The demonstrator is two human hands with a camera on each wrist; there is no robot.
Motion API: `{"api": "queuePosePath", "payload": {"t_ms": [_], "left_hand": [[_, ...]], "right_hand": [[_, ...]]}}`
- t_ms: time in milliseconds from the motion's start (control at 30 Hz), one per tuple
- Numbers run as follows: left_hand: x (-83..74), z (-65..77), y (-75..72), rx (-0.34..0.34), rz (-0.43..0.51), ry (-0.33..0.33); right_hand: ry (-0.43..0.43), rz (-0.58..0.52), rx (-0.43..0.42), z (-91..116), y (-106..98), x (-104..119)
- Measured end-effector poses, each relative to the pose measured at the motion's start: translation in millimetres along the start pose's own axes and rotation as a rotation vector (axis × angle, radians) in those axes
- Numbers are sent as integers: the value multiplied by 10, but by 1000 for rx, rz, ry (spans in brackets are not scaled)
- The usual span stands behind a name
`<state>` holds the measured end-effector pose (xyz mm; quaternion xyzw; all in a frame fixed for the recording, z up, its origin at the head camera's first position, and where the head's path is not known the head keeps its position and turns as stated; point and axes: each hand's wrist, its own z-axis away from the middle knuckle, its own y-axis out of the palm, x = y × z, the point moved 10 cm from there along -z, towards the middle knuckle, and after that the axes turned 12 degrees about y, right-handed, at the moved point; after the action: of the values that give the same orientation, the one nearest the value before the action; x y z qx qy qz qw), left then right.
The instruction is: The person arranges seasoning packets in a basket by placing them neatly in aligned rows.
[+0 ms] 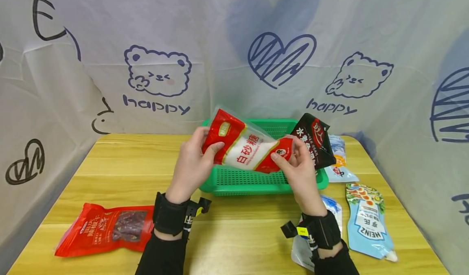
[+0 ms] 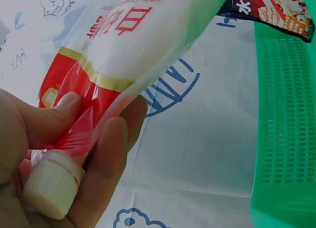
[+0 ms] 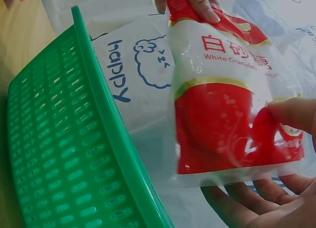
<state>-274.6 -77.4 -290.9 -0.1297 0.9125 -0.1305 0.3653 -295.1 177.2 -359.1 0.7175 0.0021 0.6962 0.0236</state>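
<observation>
Head view, sugar bag (image 1: 246,148) (tilted), between hands (image 1: 193,161) (image 1: 299,173)

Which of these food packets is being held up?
The White Granulated Sugar bag, red at both ends with a white middle; it's the only packet held.

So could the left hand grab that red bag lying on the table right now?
Probably not this instant: the left hand is holding one end of the sugar bag, with the right hand at the other. Once freed, it likely could, as nothing appears to lie on the red bag.
</observation>
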Motion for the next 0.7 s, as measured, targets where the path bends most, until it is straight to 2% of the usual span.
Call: {"api": "queuePosePath", "payload": {"t_ms": [100, 333, 500, 700], "left_hand": [[-25, -4, -1, 3, -24, 21], [-47, -5, 33, 36, -92, 55], [-94, -11, 53, 56, -137, 82], [-145, -18, 69, 64, -193, 119]], "right_hand": [[-54, 21, -17, 8, -18, 56], [-187, 176, -90, 70, -62, 205], [-270, 262, -46, 143, 24, 289], [-356, 445, -3, 218, 157, 353]]}}
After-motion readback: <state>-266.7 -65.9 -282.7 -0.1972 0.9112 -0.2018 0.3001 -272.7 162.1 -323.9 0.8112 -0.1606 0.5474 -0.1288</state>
